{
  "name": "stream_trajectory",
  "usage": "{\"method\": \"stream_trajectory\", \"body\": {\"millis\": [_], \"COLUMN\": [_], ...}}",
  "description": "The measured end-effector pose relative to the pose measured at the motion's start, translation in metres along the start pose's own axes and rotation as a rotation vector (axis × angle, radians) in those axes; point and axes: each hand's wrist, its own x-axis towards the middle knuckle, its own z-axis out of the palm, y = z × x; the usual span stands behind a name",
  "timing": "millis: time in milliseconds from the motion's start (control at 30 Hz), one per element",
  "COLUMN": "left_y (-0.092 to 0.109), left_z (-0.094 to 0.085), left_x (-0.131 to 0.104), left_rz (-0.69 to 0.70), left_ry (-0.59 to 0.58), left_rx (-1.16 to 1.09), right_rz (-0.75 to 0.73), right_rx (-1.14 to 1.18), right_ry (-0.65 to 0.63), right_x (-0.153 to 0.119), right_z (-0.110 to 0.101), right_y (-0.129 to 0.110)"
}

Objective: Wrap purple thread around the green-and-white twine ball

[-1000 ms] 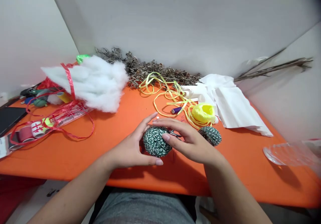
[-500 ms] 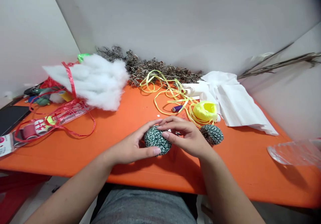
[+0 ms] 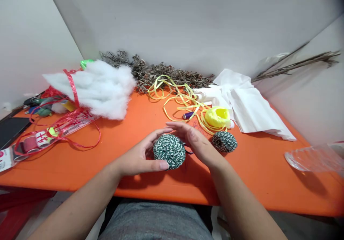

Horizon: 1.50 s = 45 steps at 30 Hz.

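Note:
A round, ribbed ball of green-and-white yarn, dimpled at its middle, is in my left hand. The left thumb presses its near side while the fingers curve round the far side. My right hand arches along the ball's right and far side, its fingers stretched out towards the left fingertips; whether it touches the ball I cannot tell. Under the right palm shows part of a dark loop, mostly hidden. A second, darker yarn ball lies on the orange table, just right of my right wrist.
White stuffing and red ribbon lie at left, near thread spools and a phone. Dried stems line the back. Yellow ribbon, a purple spool, white sheets and a clear plastic cup are at right.
My right fingers have moved off the top of the yarn ball to its far right side and straightened. More of the ball's dimpled face now shows. My left hand keeps its hold.

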Motion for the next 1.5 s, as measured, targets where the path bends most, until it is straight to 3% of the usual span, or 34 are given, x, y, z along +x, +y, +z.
{"method": "stream_trajectory", "body": {"millis": [233, 467, 667, 1000, 1200, 1500], "left_y": [0.000, 0.002, -0.002, -0.009, -0.004, 0.000], "left_z": [-0.001, 0.002, 0.001, -0.003, 0.001, 0.006], "left_x": [0.000, 0.003, 0.003, 0.005, 0.003, -0.003], "left_rz": [-0.081, -0.120, -0.154, -0.115, -0.149, -0.113], "left_ry": [0.023, 0.066, 0.069, 0.115, 0.094, 0.015], "left_rx": [0.084, 0.117, 0.122, 0.124, 0.082, 0.083], "right_rz": [0.011, 0.066, 0.051, -0.098, -0.208, -0.212], "right_rx": [-0.475, -0.291, -0.276, -0.285, -0.449, -0.562], "right_ry": [0.108, 0.035, 0.001, 0.081, 0.143, 0.215], "right_x": [-0.003, -0.008, -0.011, -0.016, -0.015, -0.002], "right_z": [-0.003, -0.020, -0.022, -0.014, -0.011, -0.014], "right_y": [-0.007, -0.020, -0.031, -0.044, -0.050, -0.035]}}
